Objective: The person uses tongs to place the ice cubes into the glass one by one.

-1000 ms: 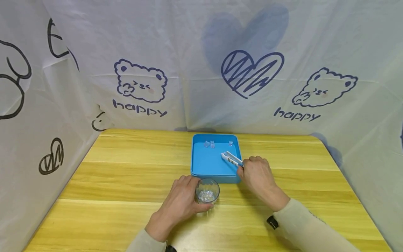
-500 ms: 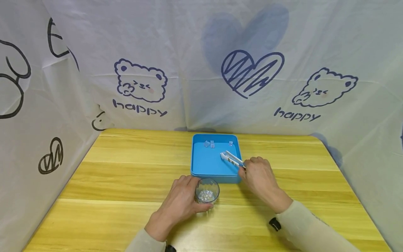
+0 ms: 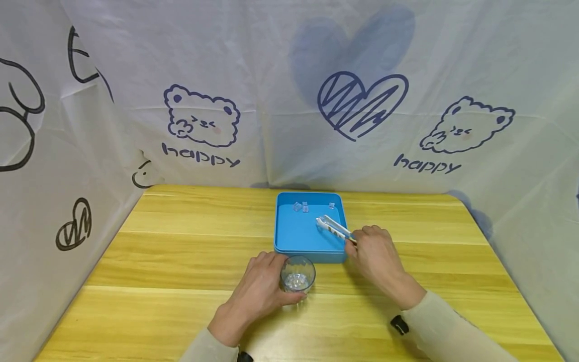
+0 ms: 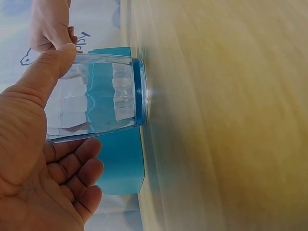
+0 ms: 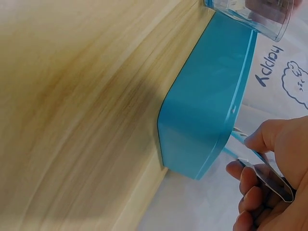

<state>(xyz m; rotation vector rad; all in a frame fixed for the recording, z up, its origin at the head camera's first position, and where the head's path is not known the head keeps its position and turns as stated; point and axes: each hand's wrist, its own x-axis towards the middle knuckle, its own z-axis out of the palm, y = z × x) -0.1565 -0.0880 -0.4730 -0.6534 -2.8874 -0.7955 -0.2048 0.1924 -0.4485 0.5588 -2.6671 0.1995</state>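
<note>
My left hand [image 3: 258, 287] grips a clear drinking glass [image 3: 297, 262] standing upright on the table, thumb on the near side and fingers round the far left. Clear pieces like ice cubes [image 3: 296, 282] lie in its bottom. Pinched in my right hand [image 3: 376, 257] is a pair of small white tongs [image 3: 336, 229], seen in the right wrist view as metal-edged tongs [image 5: 269, 178]. They reach over the right wall of a blue tray [image 3: 310, 257]. Whether their tips hold a cube, I cannot tell. Several clear cubes [image 3: 301, 206] sit at the tray's back, one cube [image 3: 331, 205] apart at right.
The tray sits right behind the glass on a wood-grain table [image 3: 190, 241]. A printed white cloth [image 3: 280, 141] hangs behind the table's back edge, with more cloth at both sides.
My right hand has shifted slightly right and toward me, and the tong tips have edged left inside the tray. The left hand and glass have stayed put.
</note>
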